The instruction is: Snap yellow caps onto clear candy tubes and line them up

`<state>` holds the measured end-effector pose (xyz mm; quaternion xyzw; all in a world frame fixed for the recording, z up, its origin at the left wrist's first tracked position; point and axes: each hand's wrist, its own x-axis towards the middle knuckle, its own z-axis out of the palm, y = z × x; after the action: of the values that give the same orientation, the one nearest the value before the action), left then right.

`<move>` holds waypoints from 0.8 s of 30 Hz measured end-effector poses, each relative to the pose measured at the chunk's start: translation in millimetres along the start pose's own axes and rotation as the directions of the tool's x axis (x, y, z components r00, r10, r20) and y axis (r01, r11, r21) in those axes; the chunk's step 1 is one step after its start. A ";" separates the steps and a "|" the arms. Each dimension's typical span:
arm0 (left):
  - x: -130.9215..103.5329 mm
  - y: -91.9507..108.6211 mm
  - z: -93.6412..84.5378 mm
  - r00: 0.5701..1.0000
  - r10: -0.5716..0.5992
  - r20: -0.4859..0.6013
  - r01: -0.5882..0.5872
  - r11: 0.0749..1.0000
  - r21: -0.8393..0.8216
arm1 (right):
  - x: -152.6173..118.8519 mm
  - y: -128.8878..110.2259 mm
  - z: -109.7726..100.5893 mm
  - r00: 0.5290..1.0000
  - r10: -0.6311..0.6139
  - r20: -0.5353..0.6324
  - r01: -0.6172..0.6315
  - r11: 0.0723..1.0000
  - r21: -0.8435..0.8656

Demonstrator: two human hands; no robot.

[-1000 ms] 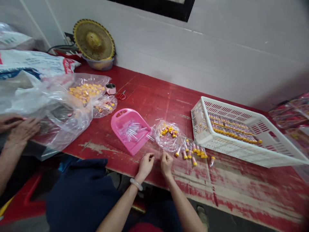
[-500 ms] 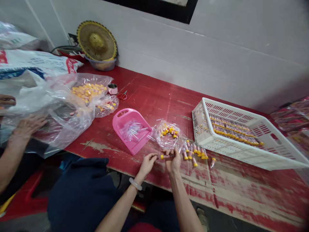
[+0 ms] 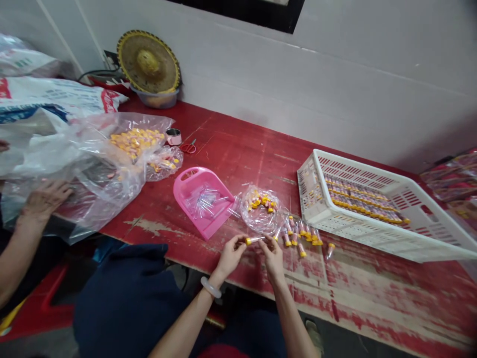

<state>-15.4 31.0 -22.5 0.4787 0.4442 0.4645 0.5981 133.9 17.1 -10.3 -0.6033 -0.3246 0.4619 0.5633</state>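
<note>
Over the table's front edge, my left hand (image 3: 231, 254) pinches the yellow-capped end of a clear tube (image 3: 256, 239). My right hand (image 3: 273, 256) has its fingertips closed at the tube's other end; a bit of yellow shows by those fingers, too small to place. Just beyond lies a clear plastic bag (image 3: 257, 219) with yellow-topped pieces in it. Several filled tubes with yellow caps (image 3: 301, 233) lie right of my right hand, one apart from the rest. A pink scoop tray (image 3: 182, 191) left of the bag holds empty clear tubes (image 3: 208, 199).
At right a white basket (image 3: 357, 238) holds rows of filled tubes. At left another person's hand (image 3: 46, 196) rests on a large plastic bag (image 3: 89, 199) near yellow pieces (image 3: 136, 141). A pink cup (image 3: 173, 137) and scissors (image 3: 189, 147) lie behind on the red table (image 3: 231, 144).
My right hand has turned from palm-up to fingertips at the tube's end. The clear tube now spans between both hands. The other person's far hand has drawn back leftward.
</note>
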 end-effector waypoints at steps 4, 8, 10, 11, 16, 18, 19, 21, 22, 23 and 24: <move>4.3 -11.1 -4.3 0.994 0.018 -0.111 -0.008 0.996 0.087 | -8.6 -4.0 1.2 0.911 -0.410 -0.039 0.372 0.860 -0.349; 9.2 -19.7 -13.2 0.976 -0.014 -0.216 0.040 0.992 0.117 | -13.1 16.0 3.4 0.659 -0.699 0.277 0.661 0.364 -0.656; 10.1 -21.8 -17.0 0.975 -0.003 -0.224 0.031 0.992 0.122 | -13.8 30.1 3.4 0.582 -0.723 0.371 0.696 0.206 -0.688; 10.1 -22.3 -18.1 0.974 0.005 -0.226 0.023 0.992 0.122 | -14.4 36.1 3.5 0.557 -0.739 0.378 0.693 0.163 -0.703; 7.5 -22.0 -17.7 0.970 -0.004 -0.242 0.035 0.992 0.122 | -20.3 47.8 7.1 0.510 -0.733 0.451 0.704 0.053 -0.709; 6.3 -22.1 -17.3 0.973 0.002 -0.230 0.028 0.992 0.123 | -21.9 46.3 9.0 0.513 -0.743 0.430 0.692 0.062 -0.719; 5.9 -22.3 -17.6 0.974 0.010 -0.228 0.019 0.992 0.123 | -22.3 45.3 9.7 0.519 -0.750 0.410 0.679 0.071 -0.730; 5.5 -22.9 -18.9 0.971 0.019 -0.240 0.012 0.992 0.127 | -22.7 44.0 10.7 0.525 -0.751 0.401 0.670 0.074 -0.738; 5.6 -23.1 -19.8 0.969 0.018 -0.246 0.015 0.992 0.129 | -22.7 43.8 10.9 0.532 -0.740 0.412 0.672 0.073 -0.737; 5.8 -23.3 -20.8 0.968 0.014 -0.249 0.019 0.991 0.130 | -22.7 44.0 11.0 0.538 -0.731 0.419 0.675 0.076 -0.734; 6.1 -23.4 -21.8 0.969 0.010 -0.248 0.023 0.991 0.129 | -22.8 44.4 10.7 0.544 -0.728 0.418 0.675 0.084 -0.733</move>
<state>-32.5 37.9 -49.2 0.4534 0.5465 0.4889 0.5067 110.0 -6.5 -48.7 -0.5721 -0.7330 -0.1012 0.3538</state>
